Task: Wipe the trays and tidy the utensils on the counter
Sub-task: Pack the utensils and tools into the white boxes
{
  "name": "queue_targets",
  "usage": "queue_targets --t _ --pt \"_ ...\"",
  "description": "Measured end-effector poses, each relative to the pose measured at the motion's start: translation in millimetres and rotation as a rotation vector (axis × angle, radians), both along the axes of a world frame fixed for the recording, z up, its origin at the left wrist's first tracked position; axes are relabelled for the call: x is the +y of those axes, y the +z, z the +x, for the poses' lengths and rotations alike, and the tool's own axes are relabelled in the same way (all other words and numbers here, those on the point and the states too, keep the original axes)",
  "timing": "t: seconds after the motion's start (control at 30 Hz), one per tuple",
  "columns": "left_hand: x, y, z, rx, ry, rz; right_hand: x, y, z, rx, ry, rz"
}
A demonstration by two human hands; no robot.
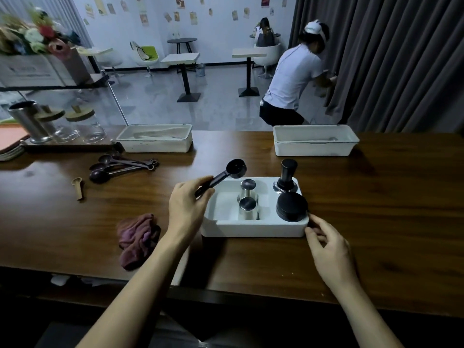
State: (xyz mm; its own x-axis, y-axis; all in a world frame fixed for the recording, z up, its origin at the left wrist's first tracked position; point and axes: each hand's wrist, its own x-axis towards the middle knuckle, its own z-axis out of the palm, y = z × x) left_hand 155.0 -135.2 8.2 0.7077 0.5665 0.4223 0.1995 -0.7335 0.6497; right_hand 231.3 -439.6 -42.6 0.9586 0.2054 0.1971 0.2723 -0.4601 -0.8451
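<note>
The left hand (187,207) pinches the handle of a black scoop (226,175). Its long axis runs from near-left up to far-right, with the bowl raised over the far-left corner of the white tray (253,228). The tray lies lengthwise left to right on the bench (376,197). The right hand (329,249) curls its fingertips round the tray's near-right corner. A crumpled cloth (138,237) lies just left of the tray.
</note>
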Motion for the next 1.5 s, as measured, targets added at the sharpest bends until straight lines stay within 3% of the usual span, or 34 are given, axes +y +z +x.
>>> queue_targets --t 0.23,0.57,0.83,1.03,1.5 --pt "-30.8 10.1 19.3 0.098 -0.224 0.099 -2.1 -0.2 0.2 -0.014 0.005 -0.035" --pt "-22.7 -4.2 23.4 0.225 -0.213 0.185 -2.5 0.9 -0.1 0.021 0.027 -0.06" --pt "-16.6 -9.3 22.3 0.359 -0.19 0.108 -2.2 5.2 -0.2 0.047 0.057 -0.077" --pt "-22.6 -18.2 -7.1 0.24 -0.139 -0.058 -4.3 18.7 10.7 0.121 0.215 -0.048" --pt "-32.9 -10.7 -44.7 0.257 -0.103 -0.259 7.4 31.8 35.0 0.225 0.351 -0.048"
